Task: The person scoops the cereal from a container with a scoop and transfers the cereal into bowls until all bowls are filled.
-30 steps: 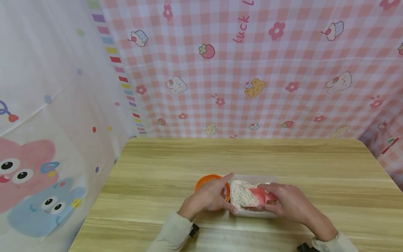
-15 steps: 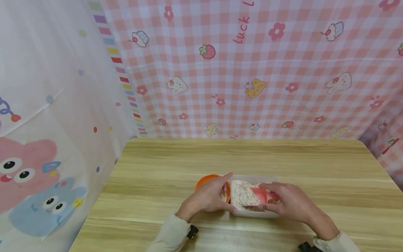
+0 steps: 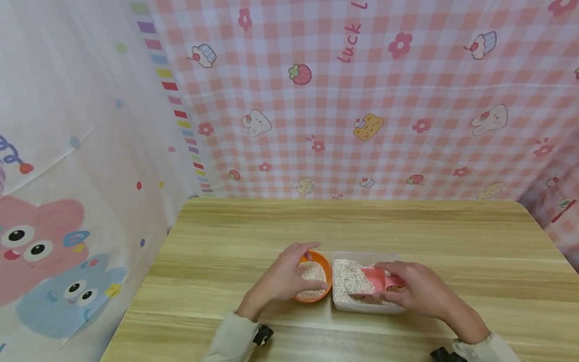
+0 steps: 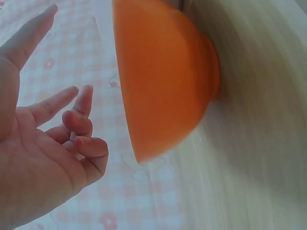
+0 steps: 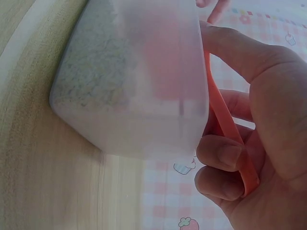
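An orange bowl (image 3: 327, 264) holds pale tan flakes (image 3: 313, 272). Over its left side hovers my left hand (image 3: 281, 275), holding nothing; the left wrist view puts its loosely bent fingers above the bowl's rim. To the right of the bowl is a translucent plastic box (image 3: 368, 306) with whitish oat-like flakes (image 3: 347, 275) heaped at its left. My right hand (image 3: 425, 292) grips the handle of a coral-pink scoop (image 3: 374, 277), whose head lies among the flakes inside the box. In the right wrist view the fingers curl round the scoop's handle (image 5: 225, 120) beside the box rim.
Bowl and box stand close together on a wood-grain table (image 3: 226, 236). A pink checked cloth (image 3: 271, 100) hangs behind the table's far edge, and a white printed cloth (image 3: 90, 151) hangs at the left.
My left hand has moved left from the box's left edge to over the bowl, uncovering the bowl's contents. The right hand has kept its grip on the scoop, almost still.
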Demonstrator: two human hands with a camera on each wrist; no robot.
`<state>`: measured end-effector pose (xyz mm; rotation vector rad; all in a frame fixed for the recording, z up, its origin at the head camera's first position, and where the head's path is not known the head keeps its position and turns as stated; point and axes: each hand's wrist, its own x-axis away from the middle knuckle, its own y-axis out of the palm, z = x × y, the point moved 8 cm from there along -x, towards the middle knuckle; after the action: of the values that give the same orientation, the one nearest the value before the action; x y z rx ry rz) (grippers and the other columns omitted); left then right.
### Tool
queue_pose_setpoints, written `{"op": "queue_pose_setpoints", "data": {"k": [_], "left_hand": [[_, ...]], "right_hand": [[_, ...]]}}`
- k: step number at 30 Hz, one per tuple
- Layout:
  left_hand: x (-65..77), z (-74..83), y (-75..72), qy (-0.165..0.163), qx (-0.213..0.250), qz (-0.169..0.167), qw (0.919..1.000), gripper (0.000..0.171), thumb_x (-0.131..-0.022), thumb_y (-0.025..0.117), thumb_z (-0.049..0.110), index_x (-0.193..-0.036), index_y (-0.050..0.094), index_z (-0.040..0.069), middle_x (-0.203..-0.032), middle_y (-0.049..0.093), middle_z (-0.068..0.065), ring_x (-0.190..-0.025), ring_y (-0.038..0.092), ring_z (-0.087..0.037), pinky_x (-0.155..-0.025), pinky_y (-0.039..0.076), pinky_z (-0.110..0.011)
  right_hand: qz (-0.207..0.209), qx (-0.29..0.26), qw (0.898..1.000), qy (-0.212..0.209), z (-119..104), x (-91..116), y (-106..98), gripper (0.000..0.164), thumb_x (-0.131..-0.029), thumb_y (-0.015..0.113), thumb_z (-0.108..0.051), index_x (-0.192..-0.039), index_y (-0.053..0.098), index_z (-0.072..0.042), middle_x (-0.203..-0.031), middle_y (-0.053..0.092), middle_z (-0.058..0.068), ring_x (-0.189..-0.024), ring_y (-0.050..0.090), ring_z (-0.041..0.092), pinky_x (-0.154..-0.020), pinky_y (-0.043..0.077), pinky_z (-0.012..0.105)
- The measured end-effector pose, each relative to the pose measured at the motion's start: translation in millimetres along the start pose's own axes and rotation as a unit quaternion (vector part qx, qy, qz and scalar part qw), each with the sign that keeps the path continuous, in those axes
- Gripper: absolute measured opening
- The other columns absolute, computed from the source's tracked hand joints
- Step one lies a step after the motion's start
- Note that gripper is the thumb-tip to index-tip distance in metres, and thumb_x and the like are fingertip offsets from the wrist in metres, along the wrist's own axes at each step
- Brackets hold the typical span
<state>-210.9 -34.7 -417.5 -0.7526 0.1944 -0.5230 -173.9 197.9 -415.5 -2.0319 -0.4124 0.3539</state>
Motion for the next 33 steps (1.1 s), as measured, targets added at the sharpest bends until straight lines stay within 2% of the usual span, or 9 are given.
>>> {"op": "queue_pose_setpoints", "data": {"k": [5, 10, 14, 20, 24, 28, 30, 33], "left_hand": [[6.1, -14.2, -10.1, -0.007, 0.013, 0.016, 0.9998, 0.081, -0.077, 0.084, 0.044, -0.147, 0.046, 0.024, -0.118, 0.055, -0.005, -0.106, 0.053, -0.026, -0.092, 0.045, -0.039], [11.5, -30.5, -17.8, -0.017, 0.014, 0.031, 0.9993, 0.079, -0.077, 0.083, 0.046, -0.146, 0.047, 0.027, -0.119, 0.054, -0.003, -0.093, 0.049, -0.021, -0.077, 0.044, -0.032], [14.9, -42.0, -19.4, -0.025, 0.019, 0.031, 0.999, 0.081, -0.078, 0.083, 0.045, -0.147, 0.045, 0.029, -0.125, 0.052, -0.004, -0.09, 0.045, -0.017, -0.073, 0.042, -0.03], [19.2, -57.2, -16.5, -0.033, 0.033, 0.016, 0.9988, 0.088, -0.077, 0.084, 0.045, -0.151, 0.04, 0.024, -0.127, 0.049, -0.005, -0.09, 0.044, -0.019, -0.07, 0.041, -0.029], [20.9, -64.3, -12.7, -0.042, 0.044, -0.003, 0.9982, 0.096, -0.076, 0.085, 0.042, -0.154, 0.033, 0.021, -0.129, 0.048, -0.005, -0.093, 0.046, -0.019, -0.076, 0.043, -0.032], [21.9, -66.6, -5.6, -0.047, 0.058, -0.03, 0.9968, 0.106, -0.075, 0.086, 0.042, -0.157, 0.025, 0.02, -0.137, 0.045, -0.011, -0.113, 0.049, -0.024, -0.097, 0.044, -0.045], [22.1, -66.8, -1.1, -0.05, 0.069, -0.043, 0.9954, 0.111, -0.073, 0.088, 0.043, -0.158, 0.021, 0.021, -0.145, 0.041, -0.013, -0.129, 0.044, -0.028, -0.109, 0.035, -0.053], [21.9, -67.2, 5.2, -0.054, 0.083, -0.058, 0.9933, 0.115, -0.071, 0.088, 0.043, -0.159, 0.017, 0.022, -0.155, 0.031, -0.014, -0.142, 0.033, -0.032, -0.116, 0.024, -0.057]], "right_hand": [[-0.001, -0.014, 1.0, 0.01, 1.5, 0.5, 0.0, 0.057, -0.079, 0.081, -0.045, -0.123, 0.069, -0.01, -0.112, 0.07, 0.002, -0.075, 0.047, 0.006, -0.065, 0.04, 0.025], [0.001, -0.025, 0.999, 0.022, 3.8, 1.7, 0.2, 0.056, -0.079, 0.082, -0.041, -0.123, 0.069, -0.01, -0.113, 0.07, 0.001, -0.075, 0.048, 0.006, -0.066, 0.041, 0.024], [-0.001, -0.03, 0.999, 0.027, 6.0, 2.7, 0.5, 0.056, -0.079, 0.082, -0.042, -0.124, 0.068, -0.009, -0.114, 0.069, 0.001, -0.078, 0.049, 0.007, -0.068, 0.043, 0.025], [-0.001, -0.057, 0.998, 0.036, 8.8, 3.7, 0.9, 0.057, -0.079, 0.082, -0.04, -0.125, 0.068, -0.01, -0.096, 0.064, -0.005, -0.071, 0.045, 0.005, -0.061, 0.039, 0.022], [-0.001, -0.075, 0.996, 0.038, 11.0, 4.6, 1.2, 0.058, -0.079, 0.083, -0.039, -0.126, 0.067, -0.009, -0.095, 0.064, -0.005, -0.07, 0.046, 0.004, -0.06, 0.04, 0.021], [0.001, -0.089, 0.996, 0.029, 11.2, 5.7, 1.2, 0.057, -0.08, 0.082, -0.037, -0.126, 0.066, -0.007, -0.1, 0.066, -0.003, -0.072, 0.047, 0.004, -0.061, 0.041, 0.021], [0.001, -0.099, 0.995, 0.022, 10.7, 6.4, 1.4, 0.056, -0.081, 0.082, -0.035, -0.126, 0.066, -0.006, -0.096, 0.065, -0.004, -0.071, 0.047, 0.003, -0.059, 0.042, 0.021], [0.001, -0.117, 0.993, 0.015, 10.0, 7.3, 2.0, 0.055, -0.081, 0.082, -0.031, -0.126, 0.065, -0.004, -0.092, 0.063, -0.004, -0.068, 0.047, 0.002, -0.057, 0.044, 0.021]]}}
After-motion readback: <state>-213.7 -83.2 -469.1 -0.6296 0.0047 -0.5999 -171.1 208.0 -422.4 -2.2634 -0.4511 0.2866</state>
